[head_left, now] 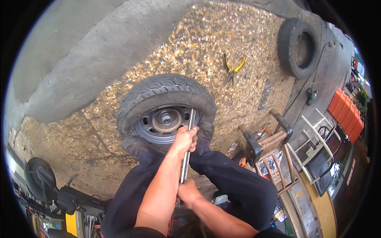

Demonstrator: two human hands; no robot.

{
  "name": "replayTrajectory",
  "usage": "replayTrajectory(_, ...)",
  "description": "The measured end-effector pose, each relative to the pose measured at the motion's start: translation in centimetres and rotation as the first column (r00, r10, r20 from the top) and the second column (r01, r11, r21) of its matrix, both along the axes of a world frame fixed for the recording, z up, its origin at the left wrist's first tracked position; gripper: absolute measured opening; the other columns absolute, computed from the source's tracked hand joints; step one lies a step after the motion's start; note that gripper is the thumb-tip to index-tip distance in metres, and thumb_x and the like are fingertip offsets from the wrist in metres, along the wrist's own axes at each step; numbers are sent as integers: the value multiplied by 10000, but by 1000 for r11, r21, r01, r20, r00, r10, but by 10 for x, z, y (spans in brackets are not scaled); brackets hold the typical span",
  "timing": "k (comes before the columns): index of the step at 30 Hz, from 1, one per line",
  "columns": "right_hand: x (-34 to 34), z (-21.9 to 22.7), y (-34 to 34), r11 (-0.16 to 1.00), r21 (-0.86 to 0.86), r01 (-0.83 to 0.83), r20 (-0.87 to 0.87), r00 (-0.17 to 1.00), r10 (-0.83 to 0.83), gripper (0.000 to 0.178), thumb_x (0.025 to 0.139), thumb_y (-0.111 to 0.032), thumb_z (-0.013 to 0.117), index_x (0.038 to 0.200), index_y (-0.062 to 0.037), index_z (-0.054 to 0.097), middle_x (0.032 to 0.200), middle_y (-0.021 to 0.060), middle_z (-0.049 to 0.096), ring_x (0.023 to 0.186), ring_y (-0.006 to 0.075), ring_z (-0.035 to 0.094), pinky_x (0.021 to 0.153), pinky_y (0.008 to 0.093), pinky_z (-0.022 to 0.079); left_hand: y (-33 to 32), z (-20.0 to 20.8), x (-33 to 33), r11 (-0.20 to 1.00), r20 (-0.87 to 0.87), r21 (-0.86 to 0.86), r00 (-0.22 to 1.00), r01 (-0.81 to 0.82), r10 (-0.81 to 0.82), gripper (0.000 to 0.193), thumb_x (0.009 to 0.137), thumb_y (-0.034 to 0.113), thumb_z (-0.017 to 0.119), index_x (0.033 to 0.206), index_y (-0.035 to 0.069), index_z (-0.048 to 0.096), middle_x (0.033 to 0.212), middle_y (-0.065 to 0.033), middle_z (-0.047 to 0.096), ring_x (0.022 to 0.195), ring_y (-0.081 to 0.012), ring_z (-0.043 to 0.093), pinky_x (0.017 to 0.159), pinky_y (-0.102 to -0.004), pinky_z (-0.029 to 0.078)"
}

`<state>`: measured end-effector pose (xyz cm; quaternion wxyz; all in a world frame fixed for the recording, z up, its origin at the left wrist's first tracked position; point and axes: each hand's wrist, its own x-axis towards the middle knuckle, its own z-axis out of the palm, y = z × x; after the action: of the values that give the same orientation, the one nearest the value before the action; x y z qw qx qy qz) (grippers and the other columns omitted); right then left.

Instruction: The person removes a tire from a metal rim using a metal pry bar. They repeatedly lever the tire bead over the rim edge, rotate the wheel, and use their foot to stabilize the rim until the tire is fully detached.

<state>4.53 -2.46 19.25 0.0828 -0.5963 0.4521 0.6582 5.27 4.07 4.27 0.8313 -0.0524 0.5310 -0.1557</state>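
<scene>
A black tyre (166,93) on a grey steel wheel rim (155,137) stands between my shoes, its open side tilted toward me. A long metal tyre lever (185,164) reaches into the gap between the rim and the tyre's right side. Partway along the lever, my left hand (185,141) is wrapped round it, knuckles up. My right hand (189,193) closes round the lever's near end, below the left. Where the lever's tip meets the tyre bead is hard to make out.
Yellow-and-black pliers (234,68) lie on the speckled floor beyond the wheel. A loose tyre (298,48) lies at the far right. Also to the right are a wooden stool (272,143), a metal-framed chair (317,142) and an orange crate (346,114). A scooter-like vehicle (79,198) stands at the lower left.
</scene>
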Motion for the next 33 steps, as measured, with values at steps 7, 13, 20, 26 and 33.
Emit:
replayTrajectory(7, 146, 55, 32, 931, 299, -207, 48, 978, 202, 245, 889, -175, 679, 757, -19, 544, 560, 29, 510, 405, 140, 469, 394, 302, 365, -4, 20, 78, 933, -442, -70, 850, -353, 288, 51, 945, 121, 533, 914, 83, 520, 667, -23, 436, 457, -97, 361, 384, -270, 282)
replayTrajectory(13, 257, 43, 79, 516, 480, -710, -54, 563, 825, 332, 898, -313, 673, 883, 14, 621, 651, 55, 577, 516, 145, 564, 470, 291, 431, -9, 19, 129, 888, -467, 94, 767, -451, 439, 111, 958, 164, 505, 915, 65, 528, 654, -14, 427, 461, -130, 383, 406, -304, 354)
replayTrajectory(20, 314, 18, 114, 118, 554, -824, -39, 116, 993, 254, 932, -237, 640, 862, 8, 647, 639, 42, 608, 516, 129, 580, 490, 298, 450, -13, 98, 100, 926, -264, 82, 888, -368, 376, 326, 1006, 311, 528, 1161, 24, 540, 922, -114, 612, 729, -213, 634, 587, -380, 554)
replayTrajectory(26, 309, 19, 137, -118, 542, -832, 26, -124, 992, 230, 927, -214, 622, 874, 5, 666, 643, 60, 631, 500, 156, 591, 498, 341, 466, 6, 145, 49, 910, -384, 191, 826, -367, 414, 290, 1000, 263, 520, 1187, 41, 541, 947, -90, 599, 720, -178, 609, 611, -347, 579)
replayTrajectory(33, 320, 1, 173, -204, 616, -761, 37, -231, 972, 238, 943, -192, 599, 860, 24, 654, 625, 63, 615, 516, 169, 582, 523, 346, 463, -3, 91, 94, 910, -258, 194, 876, -366, 408, 379, 1000, 306, 542, 1201, -15, 526, 983, -112, 595, 806, -216, 621, 670, -370, 580)
